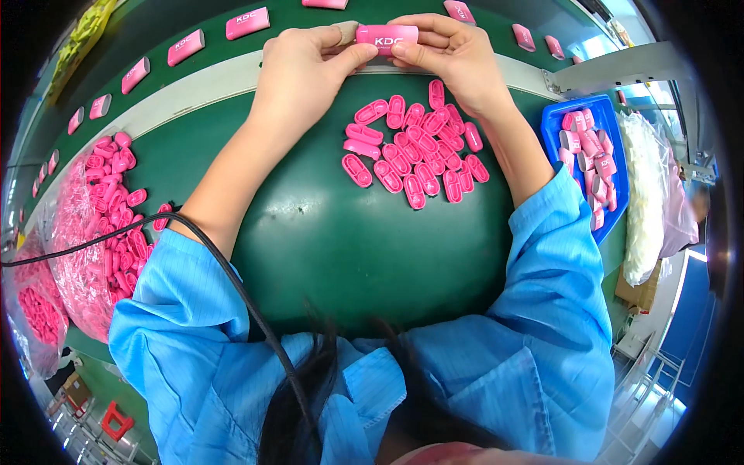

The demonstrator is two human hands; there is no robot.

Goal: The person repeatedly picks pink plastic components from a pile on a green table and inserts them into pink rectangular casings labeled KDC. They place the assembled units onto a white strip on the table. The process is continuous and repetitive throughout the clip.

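Observation:
A pink printed plastic casing (386, 36) is held level above the pale rail at the table's far edge. My left hand (304, 71) pinches its left end; a beige finger cover (346, 32) shows on one of that hand's fingers. At the right end, my right hand (459, 60) grips the casing between thumb and fingers. Just below my hands, a loose cluster of pink oval caps (422, 141) lies on the green tabletop (364, 256). Most of these caps show their hollow side. The casing's ends are mostly hidden by my fingers.
Beyond the rail (186, 91), similar pink casings (186, 48) sit spaced out on a green strip. A plastic bag (77, 240) spills more caps at the left. To the right stands a blue bin (552, 136) of casings. A black cable (225, 263) crosses my left arm.

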